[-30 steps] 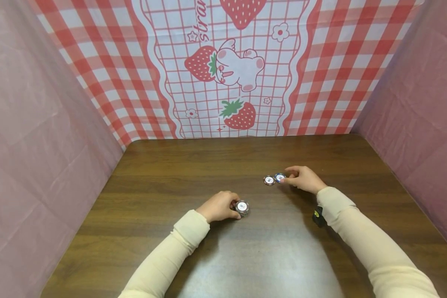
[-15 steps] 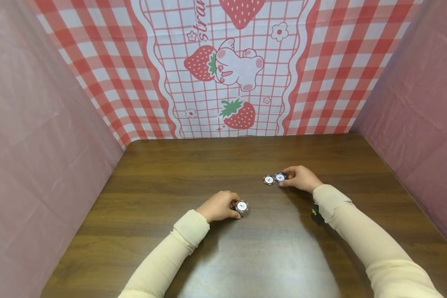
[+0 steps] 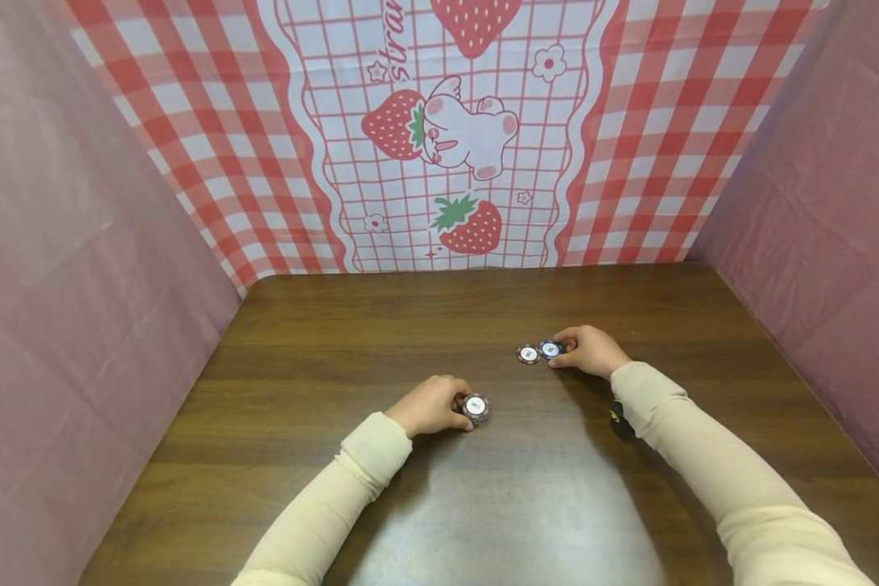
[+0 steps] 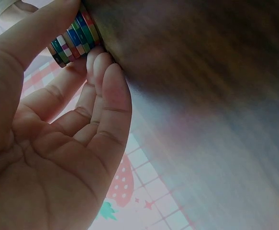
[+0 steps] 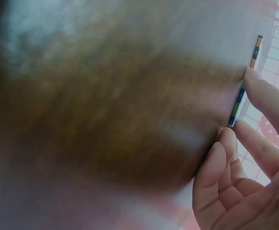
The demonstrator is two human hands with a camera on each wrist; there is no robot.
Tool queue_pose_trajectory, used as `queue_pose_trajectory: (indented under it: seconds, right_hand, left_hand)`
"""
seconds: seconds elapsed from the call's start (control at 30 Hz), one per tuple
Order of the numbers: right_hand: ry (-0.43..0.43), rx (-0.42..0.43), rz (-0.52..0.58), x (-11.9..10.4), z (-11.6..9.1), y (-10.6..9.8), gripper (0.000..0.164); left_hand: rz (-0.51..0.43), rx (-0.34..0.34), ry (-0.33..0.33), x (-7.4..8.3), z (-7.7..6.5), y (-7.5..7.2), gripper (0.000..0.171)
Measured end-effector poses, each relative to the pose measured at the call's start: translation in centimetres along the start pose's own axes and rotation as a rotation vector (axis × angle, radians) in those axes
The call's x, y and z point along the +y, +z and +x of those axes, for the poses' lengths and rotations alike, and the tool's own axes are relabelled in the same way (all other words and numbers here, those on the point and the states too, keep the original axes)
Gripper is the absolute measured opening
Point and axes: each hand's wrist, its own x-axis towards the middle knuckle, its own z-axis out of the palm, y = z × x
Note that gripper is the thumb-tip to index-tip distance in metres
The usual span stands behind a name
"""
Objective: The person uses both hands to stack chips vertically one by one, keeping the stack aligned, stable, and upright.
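Observation:
A short stack of poker chips (image 3: pixel 475 407) stands on the wooden table, its top chip dark-edged with a white centre. My left hand (image 3: pixel 428 404) grips this stack between thumb and fingers. In the left wrist view the chips' striped edges (image 4: pixel 77 39) show in several colours. Farther back and to the right lie two single chips side by side: a brown-edged poker chip (image 3: pixel 528 354) and a blue poker chip (image 3: pixel 550 349). My right hand (image 3: pixel 592 352) holds the blue one by its rim, thumb on the near side. Edge-on in the right wrist view, both chips lie flat on the tabletop.
The brown wooden table (image 3: pixel 337 342) reaches back to a red-and-white checked cloth (image 3: pixel 652 163) with strawberries. Pinkish cloth walls (image 3: pixel 806 195) close in both sides. A small black device (image 3: pixel 619 421) sits under the right wrist.
My right hand has moved slightly left, and its fingers have closed in from above the blue chip to its rim. The left hand and the stack have stayed put.

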Motion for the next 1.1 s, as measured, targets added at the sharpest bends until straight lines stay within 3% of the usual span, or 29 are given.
queue_pose_trajectory:
  seconds: [0.53,0.87,1.1]
  right_hand:
    - [0.043,0.013,-0.09,0.0,0.9,-0.1,0.041]
    - [-0.002,0.015,-0.158,-0.8,0.8,-0.3,0.038]
    - [0.011,0.015,-0.201,-1.0,0.7,-0.4,0.035]
  left_hand:
    - [-0.001,0.007,0.002,0.0,0.1,-0.1,0.035]
    - [0.0,0.008,0.001,-0.1,0.2,0.0,0.036]
    - [-0.002,0.007,0.002,0.0,0.1,0.0,0.035]
